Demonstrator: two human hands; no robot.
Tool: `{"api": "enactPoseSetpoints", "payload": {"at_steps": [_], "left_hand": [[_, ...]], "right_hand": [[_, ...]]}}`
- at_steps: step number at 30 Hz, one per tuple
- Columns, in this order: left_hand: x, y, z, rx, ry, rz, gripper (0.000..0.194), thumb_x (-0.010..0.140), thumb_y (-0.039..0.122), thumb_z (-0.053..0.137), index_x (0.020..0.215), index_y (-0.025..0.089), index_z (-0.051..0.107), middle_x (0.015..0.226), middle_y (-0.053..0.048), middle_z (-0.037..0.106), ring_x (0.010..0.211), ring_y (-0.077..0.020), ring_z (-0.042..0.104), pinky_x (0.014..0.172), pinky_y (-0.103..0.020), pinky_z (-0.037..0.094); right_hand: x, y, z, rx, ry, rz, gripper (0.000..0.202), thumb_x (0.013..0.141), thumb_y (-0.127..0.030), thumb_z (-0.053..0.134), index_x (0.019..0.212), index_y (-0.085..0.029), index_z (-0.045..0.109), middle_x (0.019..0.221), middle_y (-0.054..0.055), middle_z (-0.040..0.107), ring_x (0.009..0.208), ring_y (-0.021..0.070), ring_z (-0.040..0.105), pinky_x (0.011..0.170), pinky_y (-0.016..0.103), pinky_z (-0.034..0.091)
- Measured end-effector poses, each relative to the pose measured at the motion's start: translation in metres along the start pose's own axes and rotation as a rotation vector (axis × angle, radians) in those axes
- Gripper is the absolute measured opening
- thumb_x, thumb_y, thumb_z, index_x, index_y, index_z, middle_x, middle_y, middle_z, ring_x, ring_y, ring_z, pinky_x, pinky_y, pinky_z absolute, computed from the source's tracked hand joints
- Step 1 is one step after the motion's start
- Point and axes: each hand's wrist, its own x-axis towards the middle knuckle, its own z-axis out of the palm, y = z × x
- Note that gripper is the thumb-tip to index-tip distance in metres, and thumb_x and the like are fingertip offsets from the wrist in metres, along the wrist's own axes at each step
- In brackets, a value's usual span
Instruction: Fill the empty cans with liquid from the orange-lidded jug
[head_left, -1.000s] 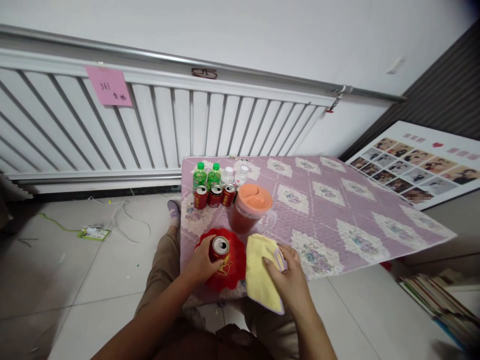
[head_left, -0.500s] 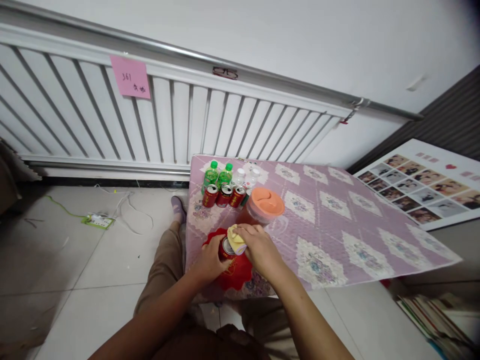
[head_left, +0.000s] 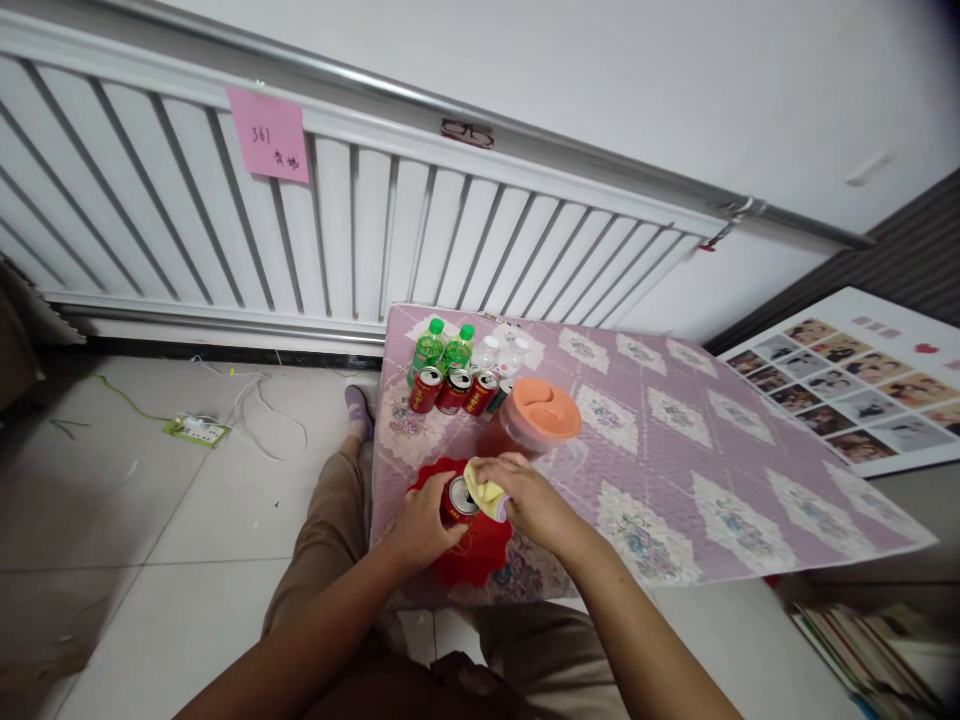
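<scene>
My left hand [head_left: 421,522] is wrapped round a red drink can [head_left: 463,498], which stands upright over a red scalloped mat [head_left: 480,555]. Its silver top faces up, with a dark opening partly visible. In my right hand [head_left: 529,497] is a folded yellow cloth [head_left: 486,490], pressed at the right edge of the can's top. Just beyond my right hand stands a clear pitcher with an orange lid [head_left: 545,405]. Behind the mat, several red cans [head_left: 455,391] stand in a row, in front of green-capped bottles [head_left: 457,348] and white-capped bottles [head_left: 513,355].
A purple flowered cloth [head_left: 637,430] covers the table. Behind it runs a white radiator [head_left: 360,240] with a pink note [head_left: 268,135]. A power strip [head_left: 196,430] with cables lies on the floor at left. A photo board [head_left: 847,380] leans at right.
My right hand has drawn the yellow cloth slightly right, uncovering more of the can's top. My left hand still holds the can. The whole view has shifted slightly.
</scene>
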Motion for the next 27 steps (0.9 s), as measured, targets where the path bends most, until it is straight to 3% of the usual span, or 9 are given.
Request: {"api": "enactPoseSetpoints", "payload": {"at_steps": [5,12,15,21,27], "left_hand": [[0.000,-0.001,0.001,0.008,-0.002,0.001,0.068,0.071,0.021,0.073,0.133,0.022,0.045,0.135,-0.012,0.059,0.123,-0.0303,0.057,0.106,-0.050,0.040],[-0.001,-0.006,0.003,0.015,-0.007,0.003,0.068,0.073,0.024,0.073,0.134,0.023,0.044,0.135,-0.010,0.058,0.123,-0.0296,0.057,0.106,-0.049,0.040],[0.000,-0.007,0.004,0.007,-0.002,0.008,0.069,0.072,0.023,0.074,0.134,0.023,0.043,0.135,-0.011,0.058,0.124,-0.0294,0.056,0.106,-0.049,0.040],[0.000,-0.007,0.004,0.010,0.003,0.033,0.070,0.071,0.022,0.074,0.134,0.022,0.044,0.135,-0.012,0.058,0.124,-0.0299,0.057,0.105,-0.049,0.041],[-0.001,-0.005,0.002,-0.015,0.005,0.023,0.069,0.072,0.026,0.076,0.134,0.021,0.045,0.136,-0.013,0.059,0.126,-0.0305,0.056,0.106,-0.051,0.040]], "right_hand": [[0.008,-0.002,-0.001,-0.013,-0.101,-0.043,0.027,0.082,-0.002,0.048,0.088,-0.023,0.064,0.092,0.001,0.072,0.080,0.0166,0.056,0.085,0.032,0.040],[0.003,-0.016,-0.007,-0.119,-0.175,0.041,0.019,0.090,-0.009,0.049,0.087,-0.022,0.063,0.089,0.003,0.069,0.082,0.0193,0.051,0.081,0.032,0.040],[-0.006,-0.020,-0.004,-0.118,-0.166,0.093,0.021,0.086,-0.006,0.049,0.092,-0.022,0.062,0.093,0.005,0.067,0.088,0.0211,0.051,0.081,0.032,0.041],[-0.023,-0.031,0.010,-0.094,-0.124,0.238,0.043,0.068,0.004,0.045,0.102,-0.020,0.055,0.097,0.006,0.064,0.092,0.0225,0.053,0.084,0.034,0.042],[-0.030,-0.047,0.022,-0.003,-0.074,0.305,0.044,0.067,0.005,0.043,0.102,-0.020,0.054,0.099,0.006,0.065,0.095,0.0231,0.054,0.085,0.034,0.043]]}}
